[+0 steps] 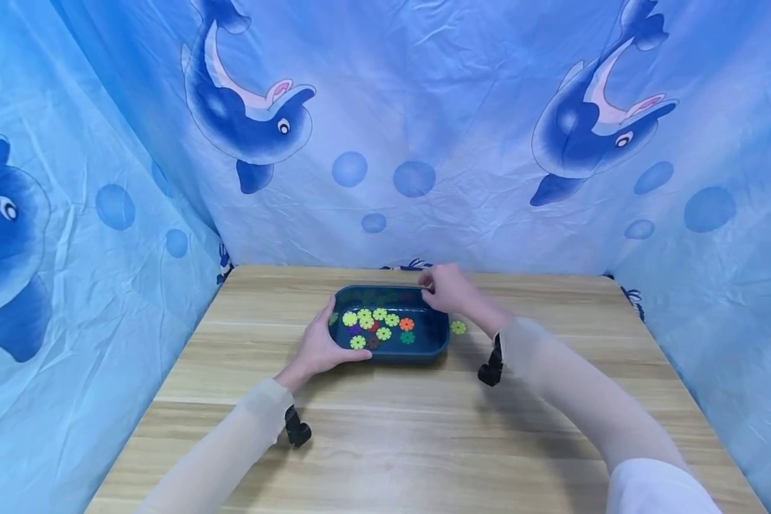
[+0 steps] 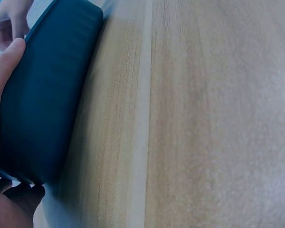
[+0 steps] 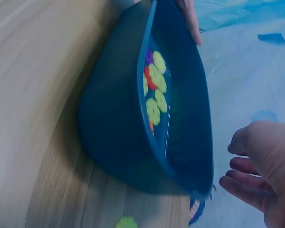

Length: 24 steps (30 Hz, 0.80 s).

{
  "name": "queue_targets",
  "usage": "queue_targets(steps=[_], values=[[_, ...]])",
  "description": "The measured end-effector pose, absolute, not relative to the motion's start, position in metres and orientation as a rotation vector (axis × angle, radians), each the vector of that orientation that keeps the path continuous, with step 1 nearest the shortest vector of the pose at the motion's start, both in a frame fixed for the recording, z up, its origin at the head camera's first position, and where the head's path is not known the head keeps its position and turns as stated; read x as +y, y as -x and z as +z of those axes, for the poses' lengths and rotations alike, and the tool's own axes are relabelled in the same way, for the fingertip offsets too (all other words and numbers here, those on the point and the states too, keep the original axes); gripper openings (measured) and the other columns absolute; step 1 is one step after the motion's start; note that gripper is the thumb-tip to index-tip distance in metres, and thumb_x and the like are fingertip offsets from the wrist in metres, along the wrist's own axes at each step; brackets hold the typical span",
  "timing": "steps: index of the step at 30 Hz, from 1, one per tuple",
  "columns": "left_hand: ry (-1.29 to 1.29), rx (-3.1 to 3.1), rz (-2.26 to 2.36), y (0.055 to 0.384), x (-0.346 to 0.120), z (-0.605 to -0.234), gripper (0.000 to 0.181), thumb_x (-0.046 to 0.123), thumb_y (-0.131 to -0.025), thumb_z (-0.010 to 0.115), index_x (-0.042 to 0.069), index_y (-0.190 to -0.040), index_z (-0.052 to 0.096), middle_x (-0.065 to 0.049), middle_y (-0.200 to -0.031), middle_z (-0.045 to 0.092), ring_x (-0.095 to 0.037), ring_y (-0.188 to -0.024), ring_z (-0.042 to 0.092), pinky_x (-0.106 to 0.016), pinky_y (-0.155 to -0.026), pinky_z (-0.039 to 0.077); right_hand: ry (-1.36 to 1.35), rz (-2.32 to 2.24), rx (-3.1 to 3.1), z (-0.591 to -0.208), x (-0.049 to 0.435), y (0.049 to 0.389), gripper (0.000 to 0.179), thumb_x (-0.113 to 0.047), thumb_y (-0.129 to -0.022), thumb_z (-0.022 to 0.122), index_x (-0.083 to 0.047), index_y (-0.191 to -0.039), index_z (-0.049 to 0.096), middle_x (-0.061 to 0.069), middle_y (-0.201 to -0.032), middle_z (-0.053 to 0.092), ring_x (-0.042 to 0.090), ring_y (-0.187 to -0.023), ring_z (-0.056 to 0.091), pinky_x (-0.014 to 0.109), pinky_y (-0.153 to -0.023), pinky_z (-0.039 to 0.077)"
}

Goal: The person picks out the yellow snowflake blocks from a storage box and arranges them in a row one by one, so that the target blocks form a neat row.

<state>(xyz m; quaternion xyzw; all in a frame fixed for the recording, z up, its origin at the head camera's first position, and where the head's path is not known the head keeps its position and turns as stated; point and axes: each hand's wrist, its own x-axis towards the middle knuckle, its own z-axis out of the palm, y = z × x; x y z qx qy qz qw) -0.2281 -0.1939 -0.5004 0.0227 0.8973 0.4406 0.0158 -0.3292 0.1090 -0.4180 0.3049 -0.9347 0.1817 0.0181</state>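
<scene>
A dark blue plastic basin (image 1: 385, 355) stands on the table, with several flower-shaped plastic pieces inside. Most of the pieces are yellow-green (image 3: 153, 111); others are orange (image 1: 406, 324), green (image 1: 407, 338), red and purple. My left hand (image 1: 321, 346) grips the basin's left end, its thumb along the near side and its fingers round the far left. Over the far right corner hovers my right hand (image 1: 452, 289). Its fingers (image 3: 249, 190) are loosely bent, and nothing shows between them. One yellow-green flower piece (image 1: 458, 327) lies on the table just right of the basin.
The wooden table (image 1: 385, 442) extends in front of the basin and to both sides. Blue cloth (image 1: 385, 128) printed with dolphins and bubbles hangs behind the table and at its left and right sides. A black wrist camera (image 1: 490, 370) hangs below the right sleeve.
</scene>
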Motion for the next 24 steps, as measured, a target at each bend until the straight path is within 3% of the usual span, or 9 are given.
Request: queue_targets(steps=[11,24], values=[[-0.076,2.787,1.409,0.227,-0.193,-0.504,0.140,0.047,-0.070,0.100,0.016,-0.173,0.010,-0.020,-0.177,0.022,-0.044,-0.162,0.025,-0.065,-0.128,0.030,-1.092,0.510,-2.909,-0.430,0.075,0.330,0.022,-0.012,-0.097,0.074,-0.002,-0.116,0.079,0.012,-0.111,0.081,0.026,-0.106,0.076,0.045,-0.099,0.061],[-0.080,2.814,1.388,0.227,-0.193,-0.503,0.137,0.046,-0.072,0.099,0.017,-0.173,0.010,-0.019,-0.176,0.024,-0.044,-0.161,0.028,-0.066,-0.126,0.033,-1.124,0.470,-3.018,-0.453,0.056,0.329,0.024,-0.015,-0.099,0.074,-0.005,-0.120,0.079,0.012,-0.122,0.078,0.025,-0.109,0.075,0.043,-0.098,0.063]])
